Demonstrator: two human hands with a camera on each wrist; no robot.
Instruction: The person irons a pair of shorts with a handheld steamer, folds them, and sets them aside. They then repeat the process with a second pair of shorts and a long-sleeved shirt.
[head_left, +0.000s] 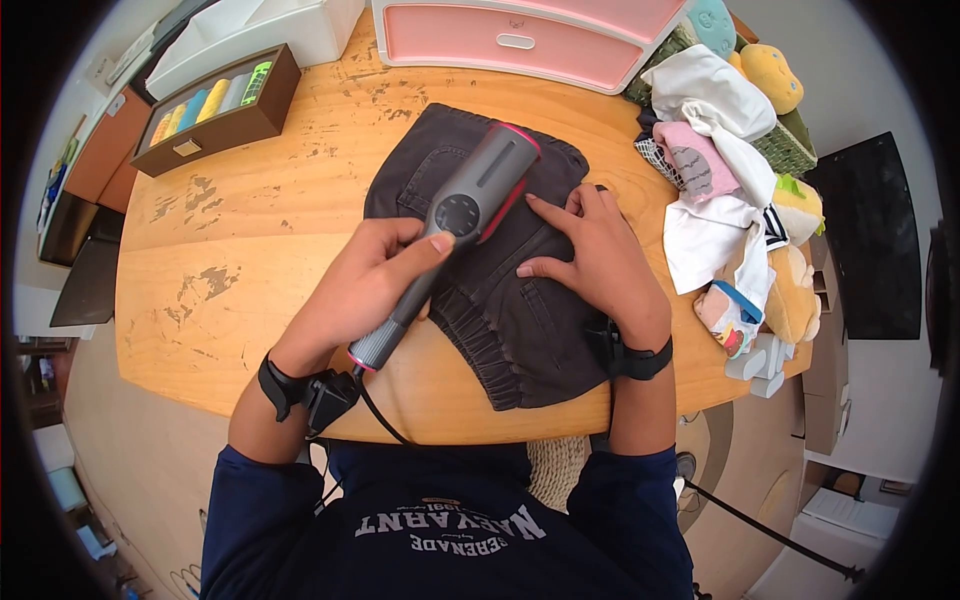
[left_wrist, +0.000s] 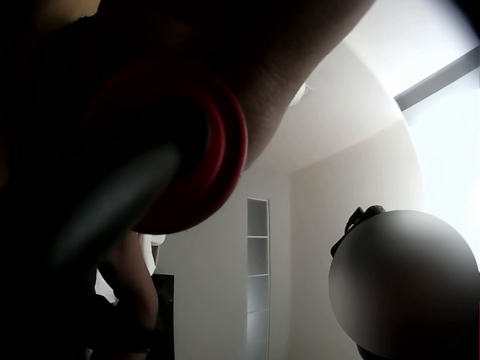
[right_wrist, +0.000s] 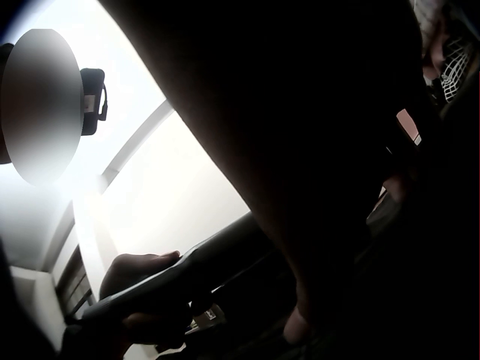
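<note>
A dark pair of elastic-waisted pants (head_left: pixel 545 330) lies folded on the wooden table, waistband toward the person. My left hand (head_left: pixel 365 280) grips the handle of a grey handheld garment steamer (head_left: pixel 490 175) with a pinkish-red edge, thumb near its round button panel. The steamer's head is over the pants. On the right part of the cloth, my right hand (head_left: pixel 610 255) rests with thumb and forefinger spread, close beside the steamer head. In the left wrist view, the handle's red end ring (left_wrist: pixel 232 142) and cord fill the near side. The right wrist view shows the steamer handle (right_wrist: pixel 217 255) in silhouette.
The steamer's black cord (head_left: pixel 380 415) runs off the table's front edge. A brown box (head_left: pixel 215 140) of rolled cloths stands at the back left. A pink drawer unit (head_left: pixel 560 45) is at the back. White clothes (head_left: pixel 700 240) and plush toys (head_left: pixel 775 80) crowd the right side.
</note>
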